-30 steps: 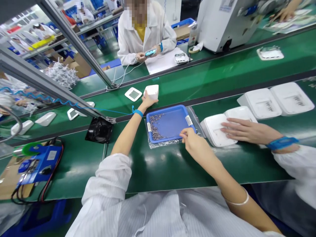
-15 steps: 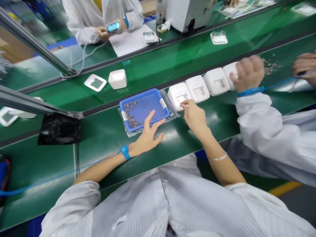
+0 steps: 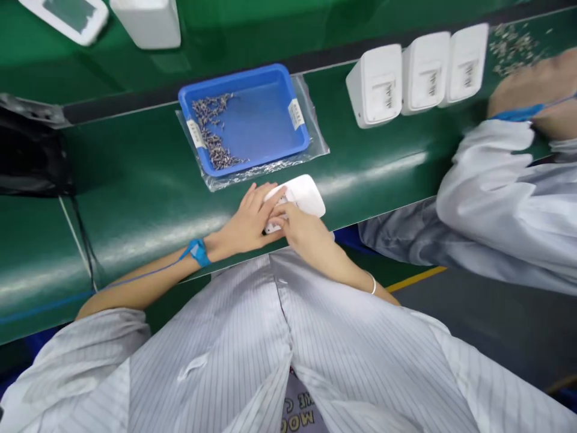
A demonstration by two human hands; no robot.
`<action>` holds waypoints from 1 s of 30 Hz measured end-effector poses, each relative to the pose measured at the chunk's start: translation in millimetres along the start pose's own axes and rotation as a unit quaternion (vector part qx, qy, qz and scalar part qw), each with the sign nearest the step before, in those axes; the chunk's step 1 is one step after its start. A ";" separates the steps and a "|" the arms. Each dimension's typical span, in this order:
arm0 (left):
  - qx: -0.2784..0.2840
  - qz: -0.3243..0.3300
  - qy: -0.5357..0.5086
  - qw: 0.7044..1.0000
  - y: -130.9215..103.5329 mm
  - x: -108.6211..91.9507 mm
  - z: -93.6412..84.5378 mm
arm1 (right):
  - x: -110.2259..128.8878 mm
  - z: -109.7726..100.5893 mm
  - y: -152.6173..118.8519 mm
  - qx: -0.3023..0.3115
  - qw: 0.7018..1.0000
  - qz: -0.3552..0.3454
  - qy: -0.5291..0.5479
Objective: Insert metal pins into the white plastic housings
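Observation:
A white plastic housing (image 3: 309, 193) lies near the front edge of the green bench, right in front of me. My left hand (image 3: 252, 219) grips its left end, fingers along the far side and thumb along the near side. Over the recess in the housing's face, my right hand (image 3: 309, 236) has its fingers pinched together. What sits between those fingertips, if anything, is too small to make out. Just beyond my hands, a blue tray (image 3: 261, 129) on a clear plastic bag (image 3: 318, 135) holds many small screws (image 3: 216, 132), heaped along its left side.
Three similar white housings (image 3: 376, 90) stand in a row at the back right, beside loose small metal parts (image 3: 514, 48). A co-worker's arm (image 3: 500, 162) reaches in at the right. A black fan (image 3: 31, 150) is at the left; a white frame (image 3: 74, 15) and white box (image 3: 151, 21) lie behind.
The nearest housing of the row has come to the bench front before me. My left hand, open near the tray before, now grips it, and my right hand moved with it. My view has tilted down.

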State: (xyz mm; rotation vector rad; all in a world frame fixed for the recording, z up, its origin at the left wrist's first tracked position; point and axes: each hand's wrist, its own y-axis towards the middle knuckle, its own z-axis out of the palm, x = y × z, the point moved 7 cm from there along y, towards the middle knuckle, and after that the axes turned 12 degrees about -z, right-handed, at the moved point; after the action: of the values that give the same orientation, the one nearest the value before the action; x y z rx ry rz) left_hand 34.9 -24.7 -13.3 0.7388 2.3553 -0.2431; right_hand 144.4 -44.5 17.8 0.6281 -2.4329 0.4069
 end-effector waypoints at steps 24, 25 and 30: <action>0.014 -0.062 -0.081 0.995 12.3 14.3 -7.6 | -11.4 -14.9 31.2 0.001 0.982 0.011 -0.187; 0.016 -0.064 -0.081 0.995 12.4 13.9 -7.6 | -11.2 -14.1 30.5 -0.003 0.982 0.010 -0.187; 0.024 -0.079 -0.103 0.991 13.2 11.0 -9.9 | -8.9 -13.2 23.9 0.000 0.981 0.010 -0.195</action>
State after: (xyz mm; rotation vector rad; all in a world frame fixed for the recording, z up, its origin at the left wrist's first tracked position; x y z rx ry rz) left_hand 30.2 -5.5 -12.5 0.5217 2.2188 -0.4252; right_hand 144.5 -15.8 19.2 0.7401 -2.8119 0.3139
